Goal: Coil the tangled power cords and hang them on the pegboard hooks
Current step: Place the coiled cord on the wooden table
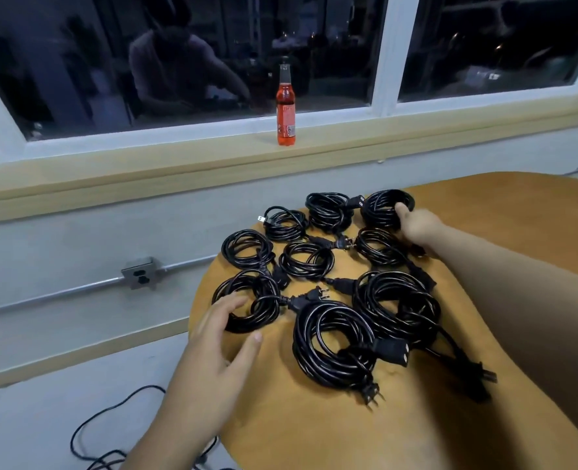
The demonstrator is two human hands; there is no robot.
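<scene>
Tabletop [314, 435] bears nine coiled cords [399, 300]; right hand [416, 225], grip round one; left hand [213, 354], grip wide.

We find the coiled cords [306, 261] lying in three rows of three on the worktop [314, 435], toward its far left edge. Our left hand [220, 344] rests on the front-left coil [247, 301]. Our right hand [416, 223] reaches over the rows to the back-right coil [386, 208], thumb on it. Behind the worktop runs a windowsill [179, 157], and a bottle [285, 103] stands upright on it. On the wall [77, 232] below the sill, left of the worktop, sits an outlet [140, 273]. A loose cable [111, 418] lies on the floor [26, 401] at front left.
</scene>
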